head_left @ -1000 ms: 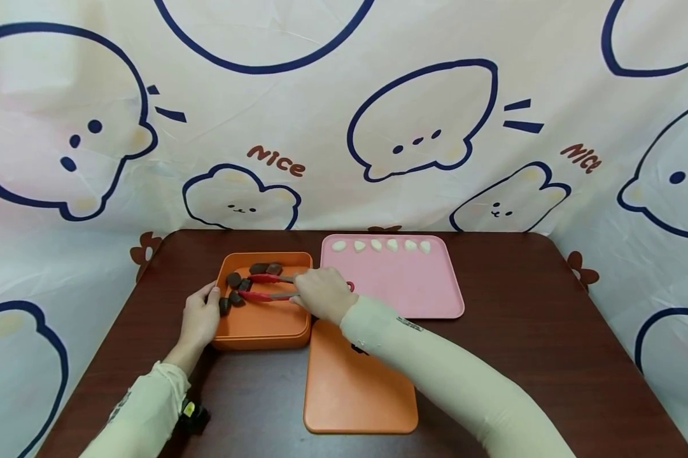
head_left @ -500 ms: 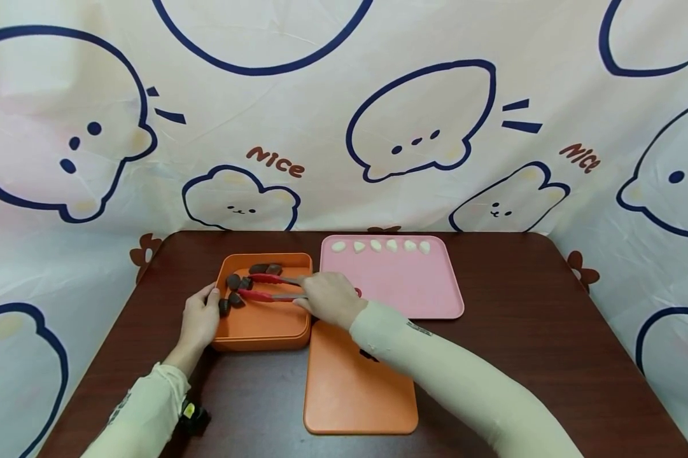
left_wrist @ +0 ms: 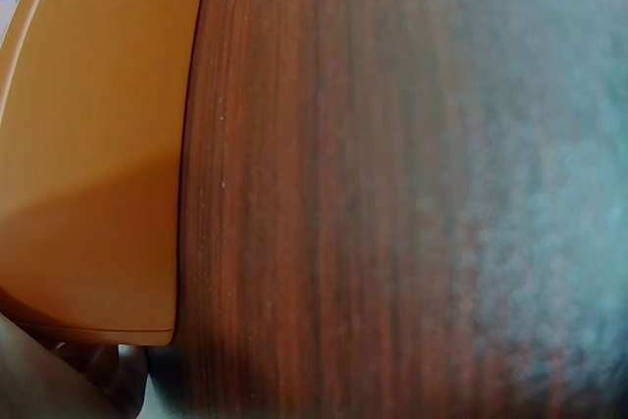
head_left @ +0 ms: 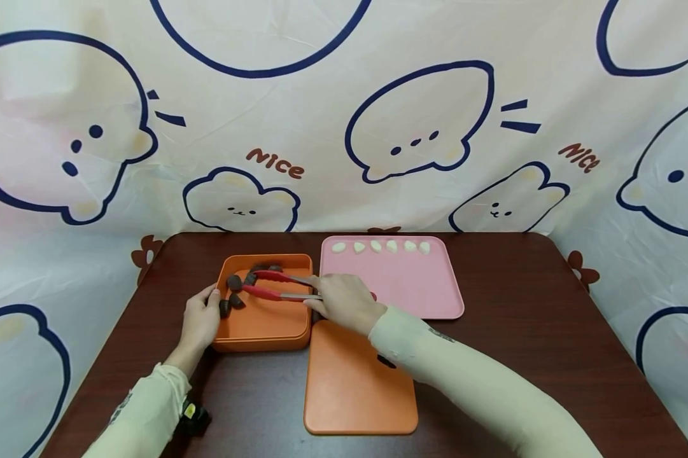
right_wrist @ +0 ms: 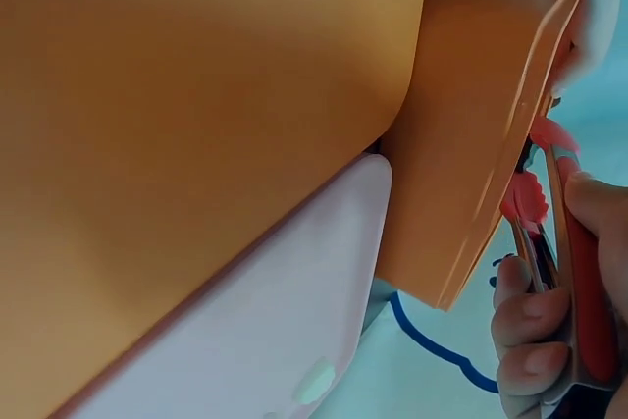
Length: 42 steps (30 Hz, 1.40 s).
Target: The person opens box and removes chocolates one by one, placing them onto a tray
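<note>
Red-and-silver tongs (head_left: 282, 296), orange box (head_left: 263, 323), dark-brown pieces (head_left: 234, 282), pink tray (head_left: 403, 286)

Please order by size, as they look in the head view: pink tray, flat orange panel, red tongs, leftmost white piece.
1. Pink tray and flat orange panel: too alike to rank, both partly covered
2. Red tongs
3. Leftmost white piece
</note>
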Motion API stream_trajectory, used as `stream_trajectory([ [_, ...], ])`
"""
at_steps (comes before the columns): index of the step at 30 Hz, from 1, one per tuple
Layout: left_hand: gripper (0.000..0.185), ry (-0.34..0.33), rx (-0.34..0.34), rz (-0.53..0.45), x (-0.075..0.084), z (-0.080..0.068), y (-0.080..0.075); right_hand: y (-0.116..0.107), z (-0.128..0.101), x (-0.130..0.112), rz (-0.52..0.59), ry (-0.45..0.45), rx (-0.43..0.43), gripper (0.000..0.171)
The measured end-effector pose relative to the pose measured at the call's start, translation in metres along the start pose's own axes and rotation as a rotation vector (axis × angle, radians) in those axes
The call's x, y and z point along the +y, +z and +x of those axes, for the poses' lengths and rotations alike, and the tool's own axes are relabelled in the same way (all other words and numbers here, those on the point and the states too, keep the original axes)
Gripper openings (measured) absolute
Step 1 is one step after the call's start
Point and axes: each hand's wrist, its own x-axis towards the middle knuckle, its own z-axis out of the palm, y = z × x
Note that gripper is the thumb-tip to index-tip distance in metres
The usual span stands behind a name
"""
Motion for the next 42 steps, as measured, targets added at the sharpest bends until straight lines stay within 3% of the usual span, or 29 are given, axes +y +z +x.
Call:
stream_trajectory([
  [6, 0.058, -0.001, -0.006, -0.005, -0.002, -0.001, 0.001, 0.002, -0.008, 0.008, 0.026, 0.018, 0.045, 0.044],
  [18, 0.059, 0.004, -0.034, -0.017, -0.003, -0.001, 0.003, -0.01, -0.037, 0.027, 0.105, 0.062, 0.112, 0.031],
  [29, 0.058, 0.002, -0.005, -0.018, -0.005, -0.002, 0.001, -0.018, -0.058, 0.044, 0.079, 0.083, 0.175, 0.032],
  [42, 0.059, 0.002, -0.031, -0.012, -0.002, 0.0, 0.0, -0.023, -0.075, 0.074, 0.068, 0.149, 0.22, 0.03],
])
